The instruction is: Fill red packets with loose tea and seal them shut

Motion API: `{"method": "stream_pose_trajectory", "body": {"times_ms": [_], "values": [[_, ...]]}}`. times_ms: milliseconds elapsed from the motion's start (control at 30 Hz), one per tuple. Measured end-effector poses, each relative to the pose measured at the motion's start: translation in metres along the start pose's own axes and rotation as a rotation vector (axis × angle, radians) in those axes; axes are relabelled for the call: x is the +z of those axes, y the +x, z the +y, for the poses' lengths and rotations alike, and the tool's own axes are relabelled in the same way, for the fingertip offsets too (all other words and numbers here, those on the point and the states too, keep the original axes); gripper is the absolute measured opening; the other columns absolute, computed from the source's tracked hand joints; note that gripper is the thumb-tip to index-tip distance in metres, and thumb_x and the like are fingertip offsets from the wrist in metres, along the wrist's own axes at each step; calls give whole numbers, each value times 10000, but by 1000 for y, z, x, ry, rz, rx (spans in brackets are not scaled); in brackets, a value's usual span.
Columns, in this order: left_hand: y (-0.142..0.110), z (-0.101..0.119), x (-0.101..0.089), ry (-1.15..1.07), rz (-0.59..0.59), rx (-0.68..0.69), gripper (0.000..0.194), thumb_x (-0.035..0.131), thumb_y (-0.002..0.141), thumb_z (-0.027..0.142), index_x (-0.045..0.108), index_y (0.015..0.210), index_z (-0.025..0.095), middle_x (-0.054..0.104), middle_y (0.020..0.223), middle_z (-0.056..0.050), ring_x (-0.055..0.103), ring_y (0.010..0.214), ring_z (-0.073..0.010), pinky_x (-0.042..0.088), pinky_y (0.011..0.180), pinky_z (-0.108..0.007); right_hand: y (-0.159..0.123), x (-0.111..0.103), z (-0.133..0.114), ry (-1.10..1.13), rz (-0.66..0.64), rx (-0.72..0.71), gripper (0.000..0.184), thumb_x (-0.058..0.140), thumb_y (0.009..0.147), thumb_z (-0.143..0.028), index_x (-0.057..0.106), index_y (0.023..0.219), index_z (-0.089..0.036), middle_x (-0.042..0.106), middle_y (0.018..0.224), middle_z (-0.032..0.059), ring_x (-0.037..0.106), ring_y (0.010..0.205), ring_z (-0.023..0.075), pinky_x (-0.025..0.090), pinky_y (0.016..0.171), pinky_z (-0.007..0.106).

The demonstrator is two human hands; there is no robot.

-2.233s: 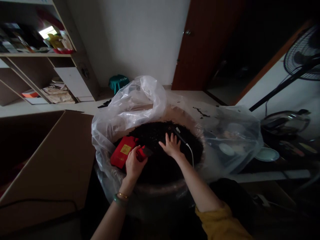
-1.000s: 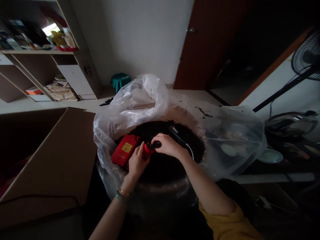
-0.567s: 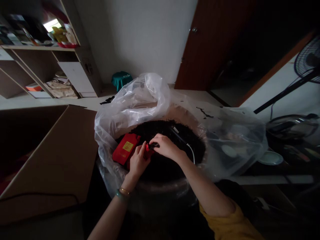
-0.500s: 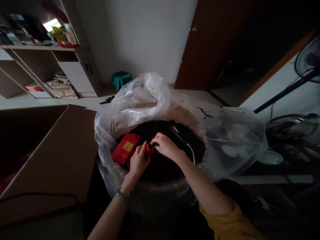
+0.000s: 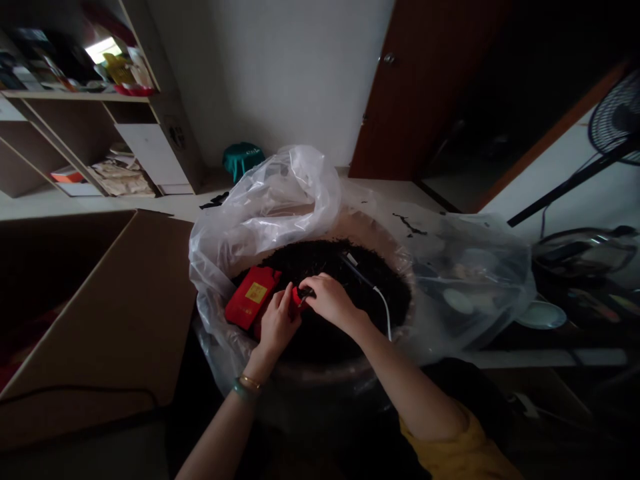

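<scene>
Head view | left hand [image 5: 277,326] clamped on small red pouch [image 5: 296,298] over big round basin of dark loose leaves [image 5: 350,280] | right hand [image 5: 327,300] pinching black bit at pouch mouth | step: likely filling pouch | next: steady pouch upright | flat red packet [image 5: 251,298] lies at basin's left

Dim, underexposed view, dark corners, wide-angle edge distortion

I had both forearms reaching forward and converging over the plastic-lined basin [image 5: 320,373]. My left hand [image 5: 277,325] was curled, thumb up, fingers closed near its left rim. My right hand [image 5: 330,300] was bent at the wrist, fingertips pinched, touching the left hand's fingers.
</scene>
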State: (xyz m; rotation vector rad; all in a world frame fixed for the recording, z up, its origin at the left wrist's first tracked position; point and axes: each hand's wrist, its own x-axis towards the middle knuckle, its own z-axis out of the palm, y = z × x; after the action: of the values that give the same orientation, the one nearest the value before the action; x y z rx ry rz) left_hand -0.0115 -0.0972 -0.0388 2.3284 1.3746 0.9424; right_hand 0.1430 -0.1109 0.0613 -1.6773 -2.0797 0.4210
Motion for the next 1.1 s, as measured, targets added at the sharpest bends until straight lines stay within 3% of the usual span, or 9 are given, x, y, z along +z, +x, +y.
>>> {"method": "stream_pose_trajectory", "body": {"times_ms": [167, 300, 433, 567, 633, 733, 800, 967, 1100], "values": [[0, -1, 2, -2, 21, 36, 728, 599, 706, 95, 385, 1390, 218, 598, 1136, -89, 585, 1028, -239, 509, 909, -377, 4, 4, -3, -91, -20, 60, 306, 624, 742, -26, 646, 1010, -172, 672, 988, 87, 604, 960, 210, 477, 864, 323], [0, -4, 4, -16, 22, 49, 748, 575, 679, 52, 385, 1387, 201, 591, 1192, -107, 573, 1083, -251, 503, 937, -397, 6, 7, -2, 79, 13, 84, 447, 631, 716, -3, 600, 1136, -154, 623, 1118, 110, 629, 969, 184, 499, 852, 292], [0, -5, 5, -28, 42, 48, 754, 550, 675, 33, 379, 1389, 207, 596, 1205, -108, 575, 1099, -253, 508, 940, -407, 2, 8, 0, 224, 7, 45, 514, 545, 753, 19, 564, 1219, -197, 677, 1071, 68, 652, 956, 161, 501, 867, 285], [0, -3, 5, -28, 54, 59, 740, 586, 669, 52, 402, 1369, 208, 597, 1216, -110, 570, 1113, -265, 501, 947, -418, -2, 4, -3, 93, -86, 62, 558, 463, 827, -27, 439, 1372, -148, 712, 996, 106, 660, 943, 203, 485, 881, 340], [1, -2, 4, -37, 73, 50, 711, 615, 692, 92, 404, 1362, 203, 606, 1198, -113, 581, 1096, -264, 503, 938, -416, -4, 1, -5, 81, -49, 24, 567, 446, 837, -36, 408, 1391, -147, 710, 1011, 104, 636, 971, 206, 470, 903, 356], [1, -2, 2, -50, 111, 29, 704, 647, 725, 169, 378, 1374, 199, 616, 1171, -110, 591, 1072, -262, 497, 932, -418, -11, -2, -6, 144, 146, -62, 537, 484, 824, -50, 459, 1338, -206, 704, 1016, 58, 578, 1025, 197, 441, 950, 368], [1, -2, 1, -56, 122, 29, 726, 657, 725, 187, 356, 1386, 194, 615, 1173, -112, 591, 1061, -262, 490, 930, -422, -18, -1, -5, 121, 201, -84, 435, 552, 820, -100, 545, 1239, -217, 700, 992, 55, 563, 993, 209, 449, 928, 376], [1, -2, 2, -67, 76, 42, 778, 643, 698, 131, 327, 1406, 178, 643, 1094, -95, 603, 988, -244, 494, 883, -403, -27, 13, -4, -125, -1, -50, 118, 619, 847, -246, 677, 941, -204, 697, 882, 73, 557, 910, 231, 475, 782, 329], [1, -3, 4, -30, 50, 35, 747, 650, 712, 181, 344, 1394, 177, 634, 1111, -100, 576, 1036, -260, 473, 910, -422, -23, 20, 0, -116, 62, 62, 138, 566, 892, -271, 692, 873, -218, 668, 856, 67, 578, 863, 195, 459, 744, 280]]}}
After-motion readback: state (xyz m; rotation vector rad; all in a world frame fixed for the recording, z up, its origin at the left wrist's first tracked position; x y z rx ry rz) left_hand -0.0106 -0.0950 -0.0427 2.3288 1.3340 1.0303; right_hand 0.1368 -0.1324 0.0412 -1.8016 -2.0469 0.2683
